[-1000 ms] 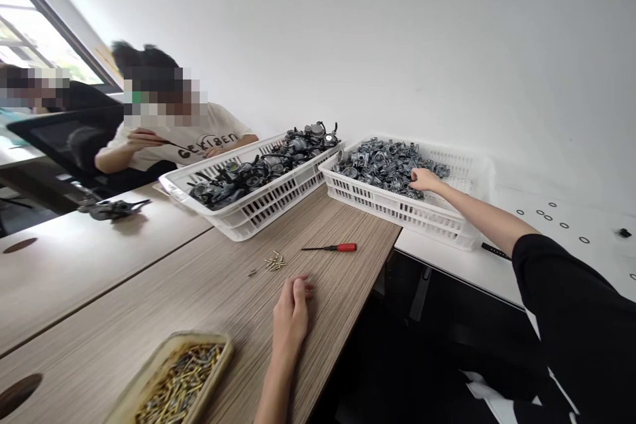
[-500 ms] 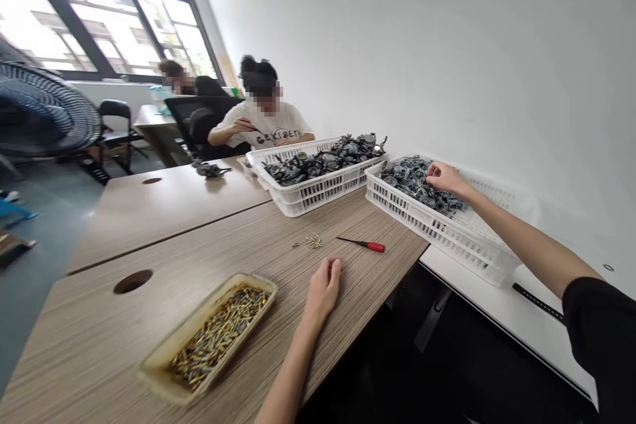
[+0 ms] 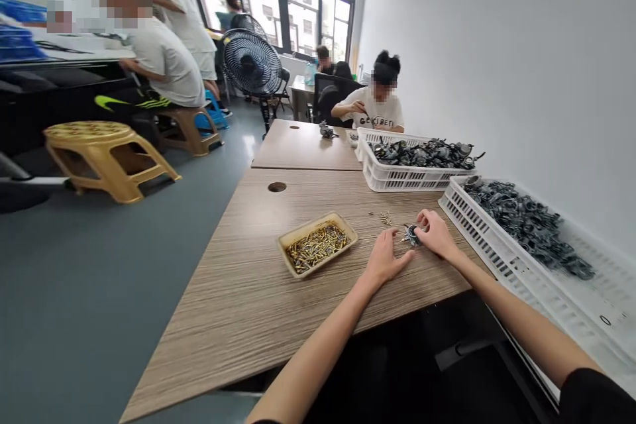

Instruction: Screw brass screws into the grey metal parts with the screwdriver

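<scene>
While the right hand (image 3: 436,233) pinches a small metal part (image 3: 412,234) on the desk (image 3: 238,291) — left hand (image 3: 385,260) rests beside it, fingers loose.

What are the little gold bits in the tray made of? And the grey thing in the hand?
The gold bits look like brass or brass-plated metal screws: yellow and shiny. Their tray seems to be dull beige plastic. The grey part under the right hand looks like cast metal, matte silver-grey, though it is small and partly covered.

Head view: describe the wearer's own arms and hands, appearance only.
Both forearms are bare. The left hand and right hand wear no gloves, rings or watch. A black sleeve covers the right upper arm; the left arm shows only a dark edge at the frame bottom.
</scene>
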`<state>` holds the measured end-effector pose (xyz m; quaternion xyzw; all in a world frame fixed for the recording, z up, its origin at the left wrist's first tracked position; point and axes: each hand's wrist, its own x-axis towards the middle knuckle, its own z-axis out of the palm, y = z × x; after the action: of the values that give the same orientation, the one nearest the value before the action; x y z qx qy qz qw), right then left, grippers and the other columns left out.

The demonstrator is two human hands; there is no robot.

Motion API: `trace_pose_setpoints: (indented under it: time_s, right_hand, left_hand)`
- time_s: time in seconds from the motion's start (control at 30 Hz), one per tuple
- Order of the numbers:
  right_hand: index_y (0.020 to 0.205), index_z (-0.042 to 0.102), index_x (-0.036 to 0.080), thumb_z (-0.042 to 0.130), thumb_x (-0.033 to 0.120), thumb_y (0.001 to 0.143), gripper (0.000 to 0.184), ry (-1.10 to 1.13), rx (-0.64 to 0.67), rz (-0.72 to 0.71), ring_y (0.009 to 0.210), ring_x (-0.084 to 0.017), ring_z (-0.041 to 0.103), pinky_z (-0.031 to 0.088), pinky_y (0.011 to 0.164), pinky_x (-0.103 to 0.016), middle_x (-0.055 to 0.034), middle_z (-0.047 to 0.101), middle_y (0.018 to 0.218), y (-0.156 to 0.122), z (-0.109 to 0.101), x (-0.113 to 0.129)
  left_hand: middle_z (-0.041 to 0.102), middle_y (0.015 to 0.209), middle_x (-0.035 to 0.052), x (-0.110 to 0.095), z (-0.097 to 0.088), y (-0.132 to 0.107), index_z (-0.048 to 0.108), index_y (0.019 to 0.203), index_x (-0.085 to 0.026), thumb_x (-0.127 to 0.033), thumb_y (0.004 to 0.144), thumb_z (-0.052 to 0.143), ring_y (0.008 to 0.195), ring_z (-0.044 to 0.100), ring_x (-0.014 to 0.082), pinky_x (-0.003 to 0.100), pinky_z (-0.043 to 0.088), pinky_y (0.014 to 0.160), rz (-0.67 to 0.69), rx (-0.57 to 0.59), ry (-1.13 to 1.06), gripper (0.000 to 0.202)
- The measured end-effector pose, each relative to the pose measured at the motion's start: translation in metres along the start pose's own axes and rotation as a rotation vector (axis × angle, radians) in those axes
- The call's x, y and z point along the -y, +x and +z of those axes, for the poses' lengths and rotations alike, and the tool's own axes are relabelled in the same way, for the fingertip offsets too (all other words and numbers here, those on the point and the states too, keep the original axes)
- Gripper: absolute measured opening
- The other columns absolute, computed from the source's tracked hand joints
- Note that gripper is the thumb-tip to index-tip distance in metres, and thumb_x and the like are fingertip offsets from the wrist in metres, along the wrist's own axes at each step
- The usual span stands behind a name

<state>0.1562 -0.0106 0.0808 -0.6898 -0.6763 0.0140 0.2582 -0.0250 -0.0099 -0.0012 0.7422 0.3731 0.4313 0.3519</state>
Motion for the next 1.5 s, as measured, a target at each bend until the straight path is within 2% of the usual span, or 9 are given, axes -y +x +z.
trace_pose_setpoints:
  time_s: [0.1, 0.23, 0.47, 0.67, 0.93, 1.1, 1.33, 1.43, 1.5]
  right_hand:
    - [0.088, 0.055, 0.024, 0.056, 0.025, 0.076, 0.012, 0.002, -0.011, -0.038, 0.069, -0.017, 0.054, 0.044, 0.069, -0.029, 0.0003, 0.053, 0.085, -0.006, 0.021, 0.014]
    - [0.092, 0.056, 0.025, 0.055, 0.025, 0.082, 0.01, -0.034, -0.015, -0.096, 0.074, -0.019, 0.057, 0.047, 0.069, -0.031, -0.0022, 0.055, 0.092, -0.018, 0.031, 0.027]
    - [0.107, 0.06, 0.025, 0.056, 0.029, 0.09, 0.018, -0.04, -0.017, -0.146, 0.095, -0.025, 0.063, 0.054, 0.072, -0.034, -0.0076, 0.059, 0.108, -0.05, 0.024, 0.031]
    - [0.123, 0.056, 0.027, 0.055, 0.027, 0.094, 0.029, -0.035, 0.019, -0.261, 0.113, -0.031, 0.061, 0.059, 0.09, -0.045, -0.0102, 0.062, 0.118, -0.074, 0.016, 0.024]
    - [0.134, 0.056, 0.029, 0.051, 0.024, 0.098, 0.037, 0.025, 0.088, -0.38, 0.122, -0.03, 0.062, 0.06, 0.098, -0.049, -0.0116, 0.063, 0.129, -0.1, 0.006, 0.014]
    - [0.131, 0.059, 0.028, 0.051, 0.025, 0.097, 0.035, 0.047, 0.003, -0.343, 0.119, -0.029, 0.063, 0.058, 0.101, -0.049, -0.0111, 0.065, 0.124, -0.108, 0.003, -0.014]
    - [0.117, 0.061, 0.024, 0.049, 0.031, 0.098, 0.024, -0.009, -0.208, -0.27, 0.11, -0.032, 0.063, 0.053, 0.1, -0.053, -0.0135, 0.065, 0.112, -0.102, 0.0, -0.091]
    - [0.116, 0.059, 0.024, 0.048, 0.037, 0.098, 0.025, -0.019, -0.223, -0.213, 0.108, -0.033, 0.063, 0.053, 0.098, -0.053, -0.0136, 0.063, 0.11, -0.095, 0.0, -0.119]
    - [0.116, 0.058, 0.023, 0.047, 0.043, 0.099, 0.029, -0.007, -0.199, -0.173, 0.107, -0.033, 0.063, 0.053, 0.097, -0.054, -0.0138, 0.063, 0.111, -0.092, 0.003, -0.132]
  left_hand:
    - [0.056, 0.136, 0.0163, 0.003, 0.0, 0.004, 0.045, 0.137, -0.017, -0.038, 0.078, 0.078, 0.132, 0.054, 0.0335, 0.051, 0.044, 0.112, -0.022, -0.043, 0.029, 0.07]
    - [0.057, 0.133, 0.0147, 0.006, 0.002, 0.006, 0.046, 0.134, -0.02, -0.031, 0.075, 0.078, 0.129, 0.056, 0.0328, 0.05, 0.046, 0.11, -0.022, -0.007, 0.031, 0.068]
    - [0.06, 0.125, 0.0111, 0.007, 0.003, 0.007, 0.053, 0.124, -0.022, -0.016, 0.076, 0.069, 0.122, 0.059, 0.0277, 0.046, 0.047, 0.111, 0.052, 0.094, -0.025, 0.051]
    - [0.057, 0.134, 0.0148, 0.017, 0.003, 0.008, 0.047, 0.136, -0.019, -0.02, 0.07, 0.077, 0.127, 0.057, 0.0298, 0.047, 0.045, 0.114, 0.067, 0.136, -0.029, 0.072]
    - [0.06, 0.137, 0.0147, 0.023, -0.003, 0.008, 0.049, 0.138, -0.02, -0.026, 0.066, 0.086, 0.131, 0.056, 0.035, 0.051, 0.044, 0.113, 0.052, 0.232, 0.031, 0.082]
    - [0.06, 0.137, 0.0147, 0.023, -0.008, 0.009, 0.049, 0.141, -0.019, -0.027, 0.068, 0.084, 0.131, 0.055, 0.0345, 0.051, 0.043, 0.114, 0.022, 0.213, 0.074, 0.081]
    - [0.061, 0.134, 0.0165, 0.017, -0.012, 0.008, 0.049, 0.142, -0.016, -0.023, 0.073, 0.075, 0.128, 0.056, 0.0338, 0.049, 0.044, 0.113, 0.069, 0.2, 0.137, 0.075]
    - [0.062, 0.134, 0.0174, 0.014, -0.013, 0.006, 0.049, 0.143, -0.014, -0.025, 0.074, 0.075, 0.127, 0.057, 0.0338, 0.048, 0.046, 0.112, 0.06, 0.202, 0.145, 0.075]
    - [0.061, 0.137, 0.0169, 0.014, -0.015, 0.006, 0.049, 0.144, -0.015, -0.033, 0.078, 0.076, 0.129, 0.057, 0.0333, 0.048, 0.045, 0.113, 0.041, 0.2, 0.129, 0.073]
